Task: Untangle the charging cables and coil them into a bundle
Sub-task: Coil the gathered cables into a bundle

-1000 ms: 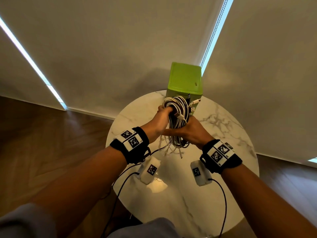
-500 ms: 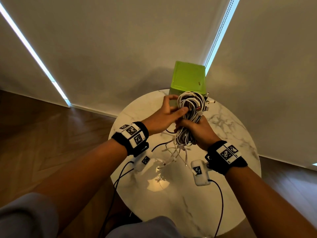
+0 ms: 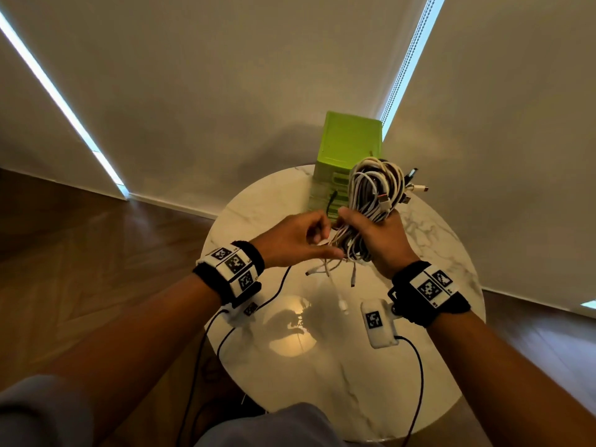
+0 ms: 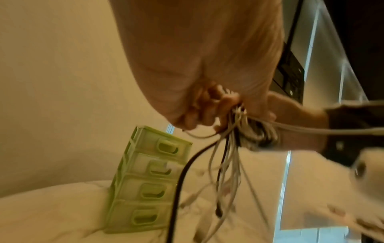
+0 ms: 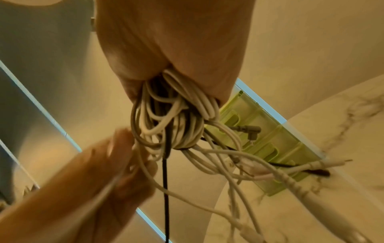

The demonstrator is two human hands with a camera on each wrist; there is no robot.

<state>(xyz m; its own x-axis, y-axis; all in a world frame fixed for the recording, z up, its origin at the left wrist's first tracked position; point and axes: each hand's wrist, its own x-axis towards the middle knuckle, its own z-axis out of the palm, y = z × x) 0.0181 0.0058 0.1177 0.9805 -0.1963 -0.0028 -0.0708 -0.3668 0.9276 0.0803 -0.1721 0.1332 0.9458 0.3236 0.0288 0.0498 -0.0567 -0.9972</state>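
A coil of white and grey charging cables [image 3: 375, 188] is held upright above the round marble table [image 3: 322, 375]. My right hand [image 3: 361, 227] grips the coil around its lower middle; in the right wrist view the loops [image 5: 174, 115] bulge out of the fist. Plug ends stick out at the coil's upper right [image 3: 416, 188], and loose ends [image 3: 329, 269] hang below the fist. My left hand [image 3: 322, 240] is just left of the coil with its fingers curled, pinching a thin white strand [image 5: 116, 177] from the hanging ends. A black cable [image 4: 178, 189] dangles among them.
A green drawer box [image 3: 350, 143] stands at the table's far edge, right behind the coil. A white tagged unit [image 3: 379, 322] with a black lead hangs under my right wrist. Wooden floor surrounds the table, with blinds close behind.
My right hand has carried the coil up and to the right. My left hand has left the coil's top and dropped to the loose strands beside the right fist.
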